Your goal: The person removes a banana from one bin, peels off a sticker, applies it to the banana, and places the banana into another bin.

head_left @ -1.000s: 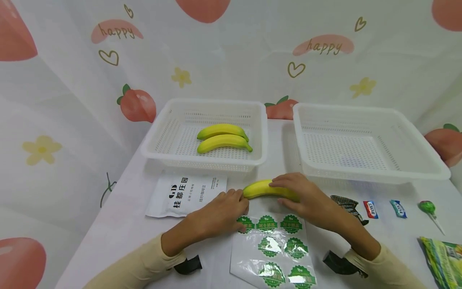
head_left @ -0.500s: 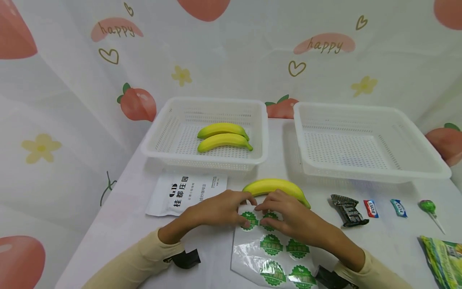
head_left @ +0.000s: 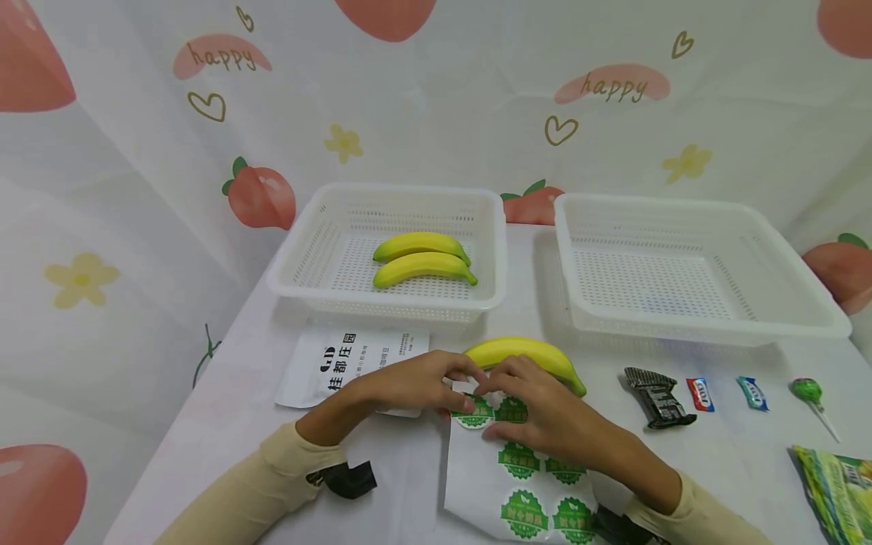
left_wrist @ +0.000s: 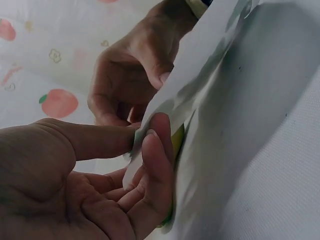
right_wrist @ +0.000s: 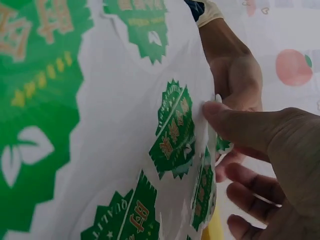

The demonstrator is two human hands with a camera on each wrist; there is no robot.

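White table (head_left: pixel 225 424) — both hands, left (head_left: pixel 409 386) and right (head_left: pixel 545 416), pinch sticker sheet (head_left: pixel 521 484) top edge.

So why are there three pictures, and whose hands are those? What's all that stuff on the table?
They are one person's bare hands, no machine. The big picture comes from a camera on the person's head, looking down at the table. The two close-up pictures come from small cameras strapped to each wrist, so everything looks huge there.

The left hand and the right hand both pinch the top edge of a sticker sheet with round green stickers on it. Just behind the hands lies a banana on the table. Two more bananas lie in the left basket; the right basket has nothing in it. There is also a white packet with writing, some wrapped sweets and a green lollipop.
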